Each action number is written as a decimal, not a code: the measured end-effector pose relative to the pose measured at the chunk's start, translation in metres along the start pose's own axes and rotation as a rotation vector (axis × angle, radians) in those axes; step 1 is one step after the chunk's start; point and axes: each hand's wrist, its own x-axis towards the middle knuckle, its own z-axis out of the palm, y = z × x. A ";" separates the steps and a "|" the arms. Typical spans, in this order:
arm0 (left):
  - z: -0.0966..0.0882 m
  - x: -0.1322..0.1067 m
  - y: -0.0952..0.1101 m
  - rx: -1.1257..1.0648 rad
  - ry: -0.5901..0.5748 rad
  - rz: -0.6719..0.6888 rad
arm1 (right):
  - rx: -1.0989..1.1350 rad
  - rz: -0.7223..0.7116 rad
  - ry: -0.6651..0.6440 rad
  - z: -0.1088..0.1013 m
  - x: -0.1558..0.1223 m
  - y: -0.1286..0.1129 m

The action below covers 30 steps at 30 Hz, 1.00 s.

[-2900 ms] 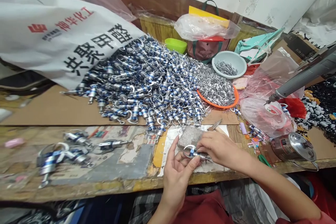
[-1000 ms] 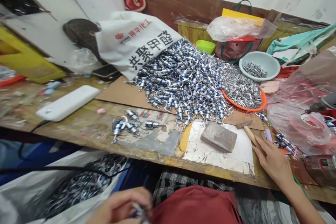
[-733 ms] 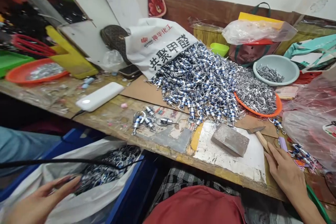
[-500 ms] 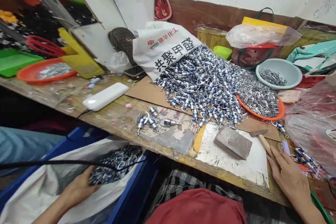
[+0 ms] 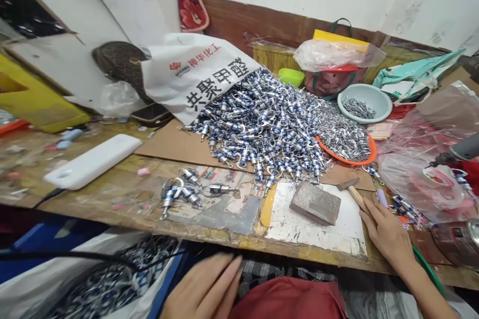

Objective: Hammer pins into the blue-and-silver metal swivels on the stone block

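My right hand point(image 5: 387, 234) grips the wooden handle of a small knife point(image 5: 355, 194), its short dark blade pointing up and left over the worktable. Beside the blade a grey sharpening stone-like block point(image 5: 316, 203) lies on a worn white sheet point(image 5: 280, 229). My left hand point(image 5: 205, 286) is below the table's front edge, slightly blurred, fingers stretched out side by side and nothing visible in them. To its left stands a blue bin point(image 5: 160, 286) lined with a white bag, full of blue-and-silver metal clasp pieces point(image 5: 123, 271). Several similar pieces point(image 5: 181, 192) lie on the table.
A large heap of clasp pieces point(image 5: 258, 119) spills from a white printed sack point(image 5: 194, 70). Behind the knife are an orange bowl point(image 5: 372, 149) of small metal parts and a pale bowl point(image 5: 385, 104). A white power bank-like device point(image 5: 99, 162) lies left; a power tool point(image 5: 460, 152) hangs right.
My left hand has left the bin and moved right, in front of my lap. My right hand keeps hold of the knife. The view has swung to the right.
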 end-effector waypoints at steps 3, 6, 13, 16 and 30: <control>0.038 0.071 0.032 0.213 -0.027 0.088 | 0.120 0.005 0.037 -0.007 0.010 -0.006; 0.067 0.122 0.052 0.245 -0.091 0.039 | 0.254 -0.017 0.067 -0.016 0.023 -0.017; 0.074 0.144 0.047 0.196 -0.220 -0.099 | 0.417 -0.052 0.158 -0.024 0.103 -0.023; 0.063 0.138 0.049 -0.074 -0.247 -0.206 | 0.433 -0.013 0.147 -0.010 0.151 -0.015; 0.074 0.096 0.077 -0.606 -0.195 -0.293 | 0.573 0.101 0.160 -0.014 0.179 -0.005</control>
